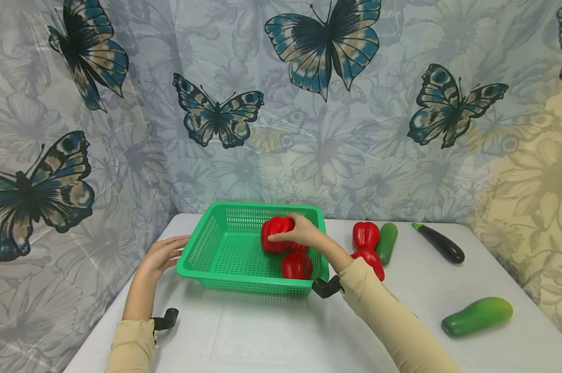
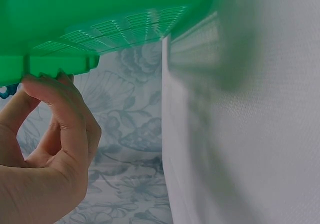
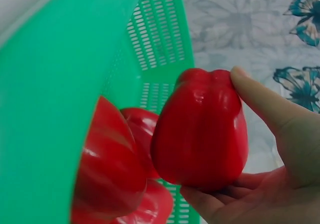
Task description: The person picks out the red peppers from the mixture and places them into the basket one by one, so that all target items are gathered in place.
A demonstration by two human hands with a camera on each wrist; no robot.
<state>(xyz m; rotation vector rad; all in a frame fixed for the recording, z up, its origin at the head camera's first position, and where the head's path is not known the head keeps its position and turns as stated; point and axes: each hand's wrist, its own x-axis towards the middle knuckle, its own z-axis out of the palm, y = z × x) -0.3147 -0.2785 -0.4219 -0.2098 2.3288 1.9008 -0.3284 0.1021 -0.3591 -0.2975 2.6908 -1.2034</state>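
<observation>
A green plastic basket (image 1: 243,282) stands on the white table. My left hand (image 1: 162,255) is at its left side, bent fingertips touching the rim in the left wrist view. Inside the basket's right part, my right hand (image 1: 304,231) grips a red bell pepper (image 3: 200,131) between thumb and fingers. That pepper (image 1: 274,235) appears in the head view above the basket floor. Below and beside it lie other red bell peppers; one (image 1: 296,266) sits by the front right corner, and another (image 3: 142,134) is partly hidden behind the held one.
Right of the basket lie two red bell peppers (image 1: 366,235), a green cucumber-like vegetable (image 1: 387,243) and a dark eggplant (image 1: 439,243). A larger green zucchini-like vegetable (image 1: 478,316) lies near the table's right edge. A butterfly-print cloth (image 1: 327,155) hangs behind the table (image 1: 262,331).
</observation>
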